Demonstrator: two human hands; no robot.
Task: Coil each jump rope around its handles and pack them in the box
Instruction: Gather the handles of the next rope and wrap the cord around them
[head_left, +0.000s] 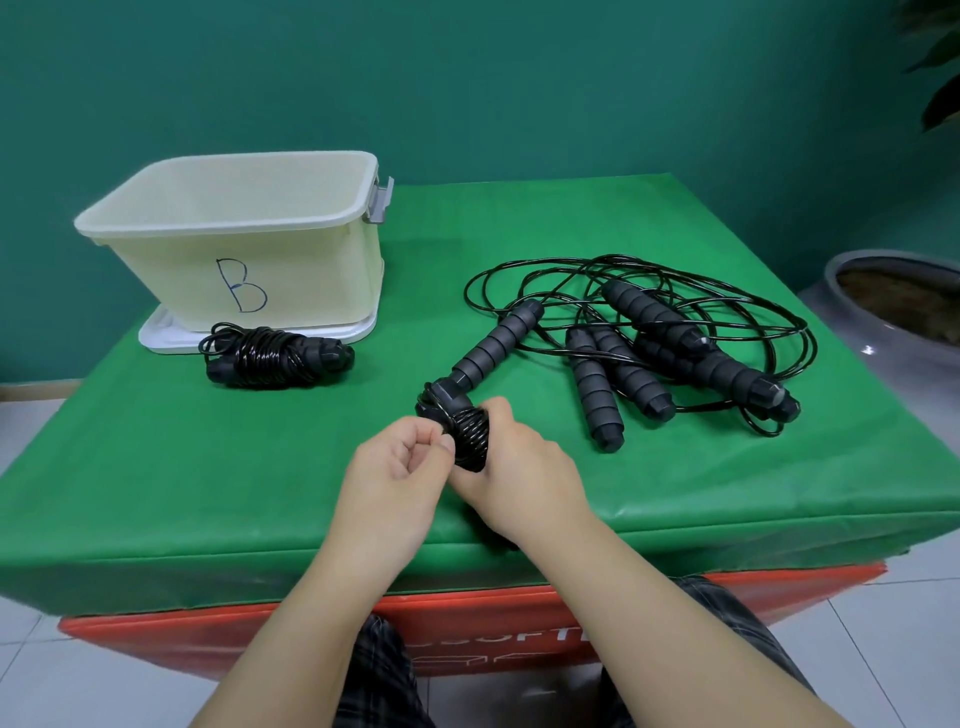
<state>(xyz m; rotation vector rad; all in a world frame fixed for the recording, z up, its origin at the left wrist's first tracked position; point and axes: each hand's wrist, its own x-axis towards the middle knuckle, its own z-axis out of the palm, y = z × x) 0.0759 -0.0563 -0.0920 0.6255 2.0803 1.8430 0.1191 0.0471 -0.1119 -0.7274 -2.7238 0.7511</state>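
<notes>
Both hands are working at the near edge of the green surface (675, 467) — the right hand (524, 467) is gripping a half-coiled jump rope (470, 441) while the left hand (400, 462) is pinching its cord. 1 coiled rope (270, 356) is lying beside the cream box (291, 270); 2 loose ropes (675, 343) are sprawling at right.

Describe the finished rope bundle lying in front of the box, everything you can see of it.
The coiled jump rope is a compact black bundle: glossy cord, plastic-coated by the look, wound many turns around the middle of two dark handles laid side by side. Handle ends stick out on both sides, the right ends capped and faceted. One loose loop of cord sticks out at the upper left. It lies flat on the green table cover, just in front of the cream box marked B, beside the white lid under it. No hand touches it.
</notes>
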